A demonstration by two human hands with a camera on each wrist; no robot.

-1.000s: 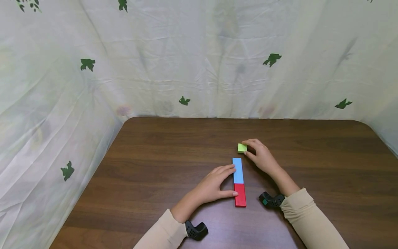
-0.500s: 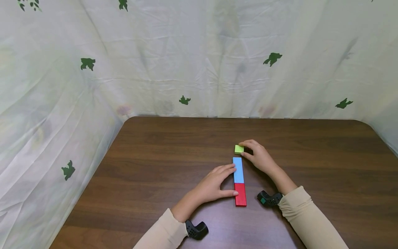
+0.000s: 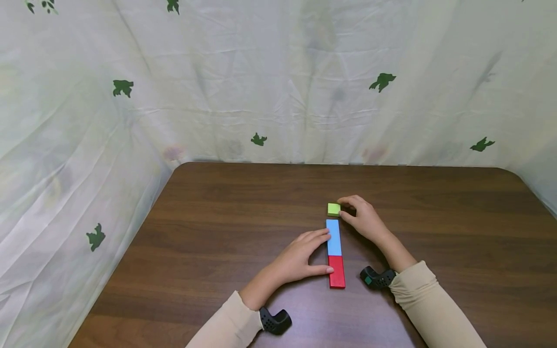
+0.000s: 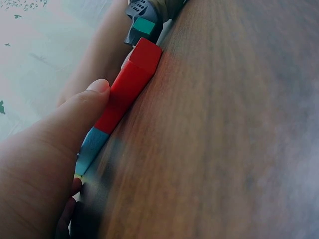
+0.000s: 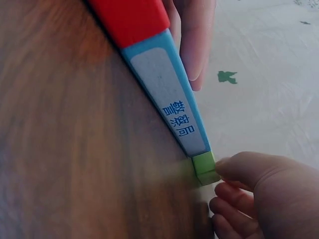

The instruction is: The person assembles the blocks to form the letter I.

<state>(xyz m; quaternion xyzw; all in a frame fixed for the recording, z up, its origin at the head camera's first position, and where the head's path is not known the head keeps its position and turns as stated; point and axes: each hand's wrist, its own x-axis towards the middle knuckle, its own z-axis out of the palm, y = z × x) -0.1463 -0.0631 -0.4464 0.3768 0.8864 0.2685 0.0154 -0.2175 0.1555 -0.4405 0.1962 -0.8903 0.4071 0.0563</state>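
A red block [image 3: 337, 278] and a blue block [image 3: 334, 244] lie end to end in one line on the table. Fairly straight fingers of my left hand [image 3: 296, 258] touch the blue block's left side, while the thumb rests at the red one. Just beyond the blue block's far end sits a small green block [image 3: 333, 209], a narrow gap between them in the head view. My right hand [image 3: 365, 220] has its thumb and index fingertips at the green block's right edge. In the right wrist view, a pale label with blue characters [image 5: 177, 117] marks the blue block's side.
The brown wooden table [image 3: 217, 217] has rounded far corners. Behind it and at the left hangs a pale cloth [image 3: 278, 82] with green leaf-like shapes. A black wrist device sits on each arm, the left device [image 3: 275, 322] and the right device [image 3: 376, 279].
My right hand has brought the green block a little left and nearer, in line with the blue block. Its fingertips have since slid slightly right to the block's edge. My left hand stays put.
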